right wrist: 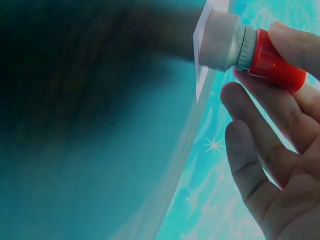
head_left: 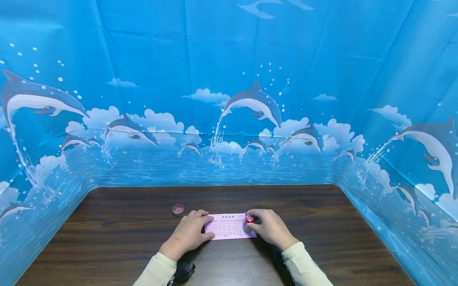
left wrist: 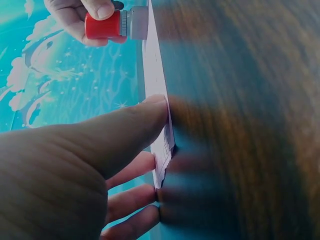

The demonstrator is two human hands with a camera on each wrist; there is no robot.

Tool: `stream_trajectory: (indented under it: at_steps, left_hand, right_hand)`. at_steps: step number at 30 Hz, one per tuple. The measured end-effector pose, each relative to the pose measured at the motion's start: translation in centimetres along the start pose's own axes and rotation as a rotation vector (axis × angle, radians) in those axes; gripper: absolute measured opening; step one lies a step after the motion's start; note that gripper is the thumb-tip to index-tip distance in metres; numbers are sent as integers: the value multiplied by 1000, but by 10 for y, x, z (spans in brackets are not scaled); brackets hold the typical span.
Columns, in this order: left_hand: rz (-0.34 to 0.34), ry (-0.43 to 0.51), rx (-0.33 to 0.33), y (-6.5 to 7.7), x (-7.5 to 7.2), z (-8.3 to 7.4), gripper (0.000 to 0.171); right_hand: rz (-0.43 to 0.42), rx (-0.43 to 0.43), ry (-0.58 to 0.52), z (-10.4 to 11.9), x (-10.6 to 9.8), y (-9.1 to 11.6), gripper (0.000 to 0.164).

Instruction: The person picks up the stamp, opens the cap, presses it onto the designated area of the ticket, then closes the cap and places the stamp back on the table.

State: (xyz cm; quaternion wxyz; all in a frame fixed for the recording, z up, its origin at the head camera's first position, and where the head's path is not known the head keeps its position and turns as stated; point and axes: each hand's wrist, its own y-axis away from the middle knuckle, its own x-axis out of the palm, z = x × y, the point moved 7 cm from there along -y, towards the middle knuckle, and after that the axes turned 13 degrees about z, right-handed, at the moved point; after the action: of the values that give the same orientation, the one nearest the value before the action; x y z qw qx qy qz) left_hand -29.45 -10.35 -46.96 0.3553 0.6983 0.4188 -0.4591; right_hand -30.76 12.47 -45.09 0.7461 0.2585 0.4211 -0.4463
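On the table lies a pink paper form (head_left: 225,227) printed with a grid. My left hand (head_left: 189,233) rests at its left end, the thumb (left wrist: 145,115) on the sheet and the other fingers spread along the edge and table. My right hand (head_left: 272,228) pinches a round stamp by its red top (head_left: 249,218) between thumb and fingers. In the right wrist view, the stamp's grey lower body (right wrist: 220,40) stands upright against the paper's right end, with two fingers held away from it. The left wrist view also has the red stamp top (left wrist: 104,26) over the sheet.
A small round container (head_left: 177,209) with a reddish inside sits just beyond my left hand. The dark wood-grain table (head_left: 143,206) meets a blue dolphin-print curtain (head_left: 161,167) at the back and sides. A black wrist device (head_left: 185,271) is by my left sleeve.
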Motion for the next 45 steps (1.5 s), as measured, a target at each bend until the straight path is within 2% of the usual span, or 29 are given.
stream_trajectory:
  at_steps: [6, 15, 28, 38, 45]
  left_hand:
    - [0, -4, 3, 0, 0, 0, 53]
    - [13, 10, -5, -1, 1, 2, 53]
    - [12, 18, -5, 0, 0, 2, 54]
    - [12, 23, 9, 1, 0, 0, 52]
    - [-7, 17, 31, 1, 1, 1, 52]
  right_hand:
    - [-9, 3, 23, 3, 1, 2, 29]
    - [-18, -14, -7, 4, 1, 2, 25]
    - [-13, 23, -24, 0, 2, 1, 28]
    - [-1, 28, -38, -1, 3, 3, 28]
    - [-12, -2, -35, 3, 2, 3, 25]
